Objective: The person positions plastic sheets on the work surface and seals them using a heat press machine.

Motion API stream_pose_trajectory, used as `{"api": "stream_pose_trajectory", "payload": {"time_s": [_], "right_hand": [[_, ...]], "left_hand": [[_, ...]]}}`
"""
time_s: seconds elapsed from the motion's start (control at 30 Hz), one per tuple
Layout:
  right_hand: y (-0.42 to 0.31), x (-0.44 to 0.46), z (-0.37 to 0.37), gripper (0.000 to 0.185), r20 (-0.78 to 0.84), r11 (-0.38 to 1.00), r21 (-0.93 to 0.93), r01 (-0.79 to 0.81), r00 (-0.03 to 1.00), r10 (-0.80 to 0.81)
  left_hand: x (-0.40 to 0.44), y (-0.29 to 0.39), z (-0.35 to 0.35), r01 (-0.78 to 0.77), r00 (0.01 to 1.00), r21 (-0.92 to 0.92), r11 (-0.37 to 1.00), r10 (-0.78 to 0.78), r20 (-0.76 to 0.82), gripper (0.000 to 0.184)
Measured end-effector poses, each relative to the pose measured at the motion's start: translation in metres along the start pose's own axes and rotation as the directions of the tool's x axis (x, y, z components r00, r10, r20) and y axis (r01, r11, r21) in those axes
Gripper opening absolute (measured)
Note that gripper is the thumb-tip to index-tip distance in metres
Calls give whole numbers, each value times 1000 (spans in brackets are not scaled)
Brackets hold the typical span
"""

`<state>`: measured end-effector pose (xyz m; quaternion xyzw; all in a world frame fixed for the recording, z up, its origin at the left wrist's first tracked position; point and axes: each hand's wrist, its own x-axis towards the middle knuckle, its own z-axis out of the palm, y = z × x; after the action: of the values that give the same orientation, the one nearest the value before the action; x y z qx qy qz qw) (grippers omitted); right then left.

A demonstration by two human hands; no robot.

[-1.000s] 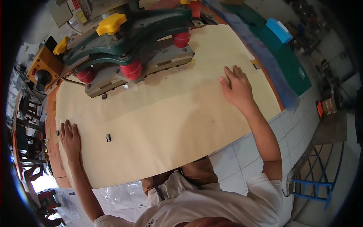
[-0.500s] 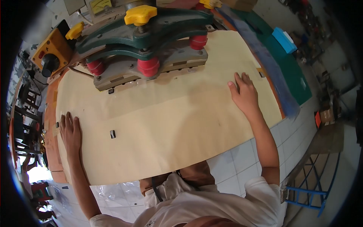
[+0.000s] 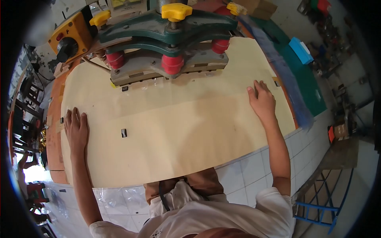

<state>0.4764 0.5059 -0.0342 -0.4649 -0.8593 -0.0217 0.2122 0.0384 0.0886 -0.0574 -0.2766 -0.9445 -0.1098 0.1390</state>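
Hiding some sheet (image 3: 158,131), the press (image 3: 166,35) looms; cropped above.

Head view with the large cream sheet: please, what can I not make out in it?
In the head view:
Large cream sheet: far edge partly hidden by the dark green metal press.
Press: top cut off by the picture's upper edge.
Bare left hand, bare right hand: palms hidden by the hands' own backs.
Orange box with black knob: markings too small to read.

A workshop: a green press (image 3: 158,31) reaches over the worktop (image 3: 54,148), an orange control box (image 3: 80,33) left of the press, clutter (image 3: 315,31) far to its right.
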Motion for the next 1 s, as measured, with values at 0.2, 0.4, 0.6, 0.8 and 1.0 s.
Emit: {"api": "stream_pose_trajectory", "payload": {"time_s": [0.2,0.4,0.6,0.8,1.0], "right_hand": [[-3,5,-13,49,66,1000,-27,14,998,-13],[6,21,-33,39,156,978,-6,209,966,-206],[18,31,-27,26,-12,979,88,184,983,-183],[18,23,-8,20,-190,983,-36,178,965,-181],[19,22,-8,18,-214,983,-32,182,959,-185]], "left_hand": [[-2,2,0,-6,1000,19,1000,6,-16,56],[-2,5,-4,21,1000,31,999,-21,2,56],[-2,7,-6,29,1000,16,999,-29,7,56],[0,2,-3,4,1000,30,1000,-4,3,56],[-1,2,-3,11,1000,-20,1000,-11,-6,56]]}}
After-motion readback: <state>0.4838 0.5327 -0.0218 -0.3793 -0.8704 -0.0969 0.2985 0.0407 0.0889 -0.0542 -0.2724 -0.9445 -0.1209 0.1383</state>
